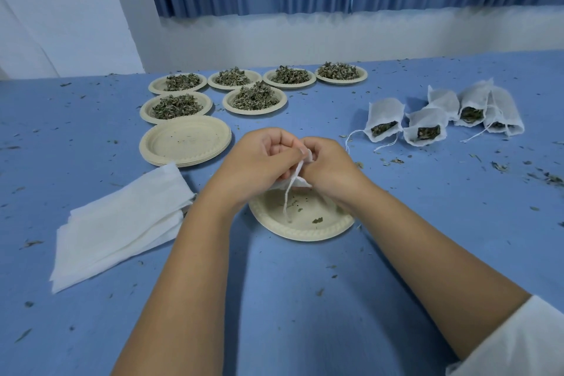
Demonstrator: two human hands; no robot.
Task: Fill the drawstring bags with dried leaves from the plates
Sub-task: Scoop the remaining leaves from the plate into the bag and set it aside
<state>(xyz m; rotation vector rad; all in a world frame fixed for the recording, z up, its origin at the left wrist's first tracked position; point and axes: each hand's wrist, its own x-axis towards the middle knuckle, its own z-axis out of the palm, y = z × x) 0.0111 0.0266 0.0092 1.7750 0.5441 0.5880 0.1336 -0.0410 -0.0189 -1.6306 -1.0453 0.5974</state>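
Drawstring bag was gripped at mouth by left hand and right hand, fingers curled, above near-empty plate. Cord hung loose.
Step judged: closing, contents unseen.
Next move: cord to be drawn tight, bag laid beside filled bags at right.
Open table lay between. Empty bags lay left, full plates behind, well apart.

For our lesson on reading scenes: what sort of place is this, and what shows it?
Probably a simple hand-packing workstation: plates of dried leaves, filled drawstring bags on the right and a stack of empty white bags on the left, all on a leaf-strewn blue table.
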